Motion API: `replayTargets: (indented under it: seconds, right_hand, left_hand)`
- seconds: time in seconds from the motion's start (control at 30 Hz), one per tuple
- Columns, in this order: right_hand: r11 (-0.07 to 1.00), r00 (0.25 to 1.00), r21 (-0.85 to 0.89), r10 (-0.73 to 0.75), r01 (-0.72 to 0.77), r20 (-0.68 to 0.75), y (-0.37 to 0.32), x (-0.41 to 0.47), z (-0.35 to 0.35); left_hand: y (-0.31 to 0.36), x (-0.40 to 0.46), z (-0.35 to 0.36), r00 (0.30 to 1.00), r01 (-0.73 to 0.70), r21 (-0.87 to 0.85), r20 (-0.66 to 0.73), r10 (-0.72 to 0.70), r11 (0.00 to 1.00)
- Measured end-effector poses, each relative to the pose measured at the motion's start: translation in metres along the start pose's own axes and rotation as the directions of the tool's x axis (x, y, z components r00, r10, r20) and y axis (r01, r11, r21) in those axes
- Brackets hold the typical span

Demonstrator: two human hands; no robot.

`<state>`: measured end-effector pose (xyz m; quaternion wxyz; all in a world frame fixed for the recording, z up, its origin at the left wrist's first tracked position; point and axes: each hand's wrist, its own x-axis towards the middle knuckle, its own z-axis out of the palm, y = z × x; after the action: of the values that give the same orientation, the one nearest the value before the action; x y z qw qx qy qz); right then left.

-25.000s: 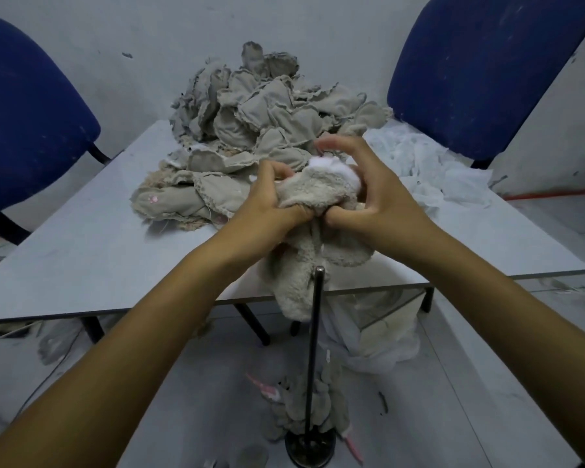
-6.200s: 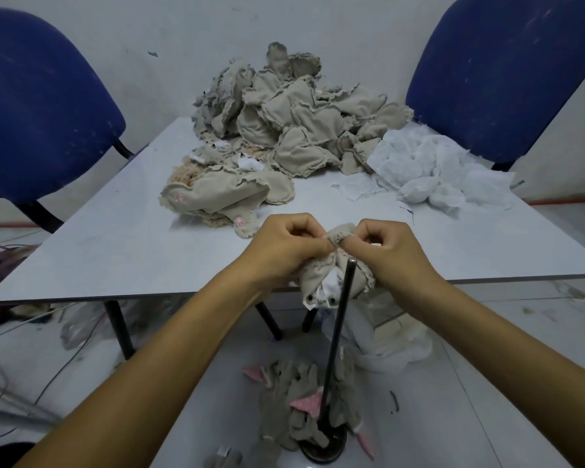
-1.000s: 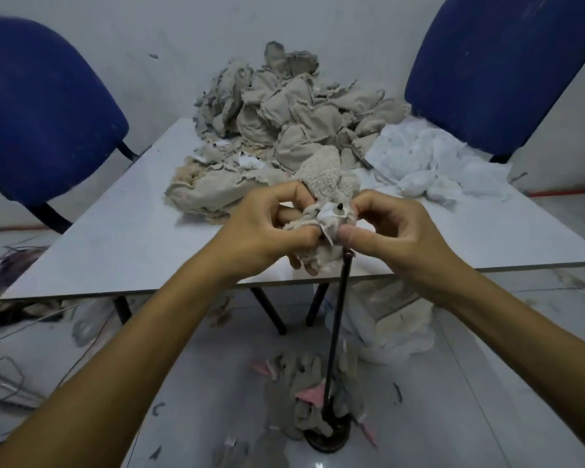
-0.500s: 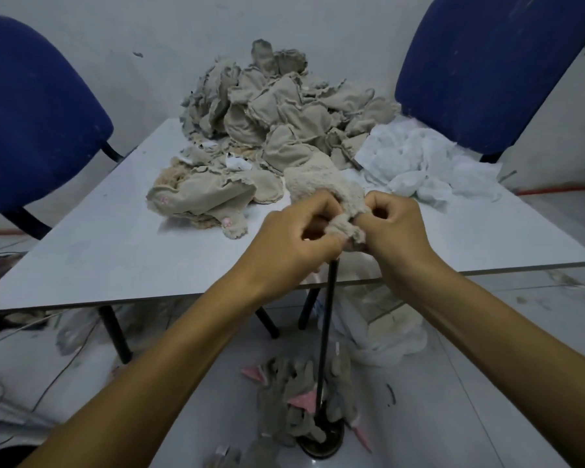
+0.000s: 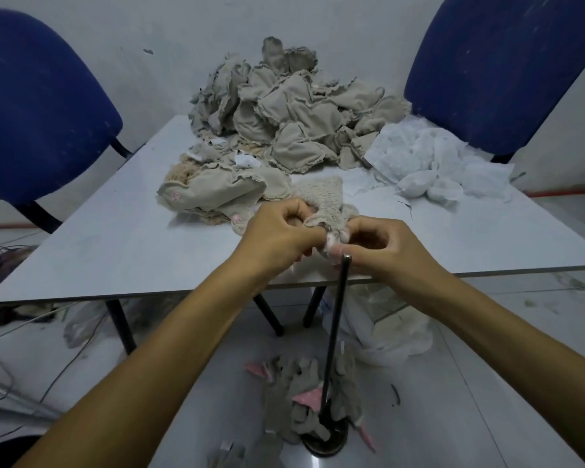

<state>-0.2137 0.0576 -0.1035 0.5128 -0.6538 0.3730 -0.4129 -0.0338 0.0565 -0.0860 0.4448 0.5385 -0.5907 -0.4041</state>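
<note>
Left hand (image 5: pixel 279 233) and right hand (image 5: pixel 384 246) both pinching a fuzzy beige fabric piece (image 5: pixel 328 206), above an upright metal rod (image 5: pixel 335 332), at the worktop (image 5: pixel 115 251) edge

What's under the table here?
Under the table, a white bag of pale material sits on the floor beside dark legs, cables at left. The left hand and right hand, gripping a plush piece, and their forearms hide part.

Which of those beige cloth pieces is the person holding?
The fleecy piece nearest the camera, pinched by the left hand and right hand; the others lie loose in the heap behind.
</note>
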Motion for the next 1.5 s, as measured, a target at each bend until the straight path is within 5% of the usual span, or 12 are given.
replayTargets:
  seconds: [0.17,0.33,0.53,0.6,0.7,0.9,1.0,1.07,1.17,1.27,1.33,1.5]
  right_hand:
    - [0.901,0.990,-0.427,-0.124,0.080,-0.075,0.008,0.004,0.005]
    - [0.897,0.954,-0.439,-0.178,0.057,-0.240,0.012,0.012,-0.001]
    - [0.869,0.916,-0.495,-0.176,-0.027,-0.360,0.013,0.019,0.011]
    - [0.834,0.903,-0.550,-0.212,-0.031,-0.373,0.013,0.019,0.015]
    - [0.786,0.915,-0.617,-0.228,-0.028,-0.332,0.012,0.020,0.021]
    - [0.918,0.998,-0.396,-0.052,0.035,-0.032,0.002,0.014,0.010]
    - [0.893,0.993,-0.447,-0.098,0.060,-0.063,0.005,0.011,0.004]
    - [0.875,0.975,-0.484,-0.127,0.022,-0.184,0.008,0.013,0.002]
    - [0.978,0.986,-0.206,-0.001,-0.034,-0.168,0.004,0.015,-0.002]
    - [0.995,0.995,-0.007,0.100,-0.100,-0.002,-0.004,0.013,-0.003]
    - [0.994,0.993,0.065,0.087,-0.091,0.074,-0.006,0.010,-0.005]
    - [0.921,0.976,-0.323,-0.195,0.217,0.102,0.001,0.004,-0.012]
  left_hand:
    - [-0.013,-0.005,0.016,0.978,0.054,0.085,-0.206,-0.036,0.995]
    - [-0.006,-0.006,0.005,0.985,0.125,-0.232,0.149,-0.092,0.965]
    - [-0.009,-0.019,0.018,0.994,-0.084,0.043,-0.073,0.087,0.996]
    - [-0.011,-0.019,0.024,0.960,-0.130,0.290,-0.202,0.193,0.948]
    - [-0.014,-0.019,0.028,0.894,-0.126,0.543,-0.300,0.332,0.830]
    - [-0.017,-0.011,0.015,0.889,-0.069,0.599,-0.325,0.321,0.797]
    - [-0.011,-0.011,0.006,0.945,-0.208,0.435,-0.143,0.296,0.876]
    - [-0.008,-0.013,0.000,0.915,-0.366,0.466,0.022,0.403,0.806]
    - [-0.010,-0.007,-0.015,0.897,-0.437,0.570,0.220,0.384,0.696]
    - [-0.019,-0.002,-0.019,0.890,-0.439,0.639,0.211,0.404,0.632]
    - [-0.023,0.000,-0.018,0.898,-0.414,0.592,0.140,0.417,0.692]
    - [-0.027,0.006,-0.020,0.932,-0.305,0.562,0.011,0.362,0.769]
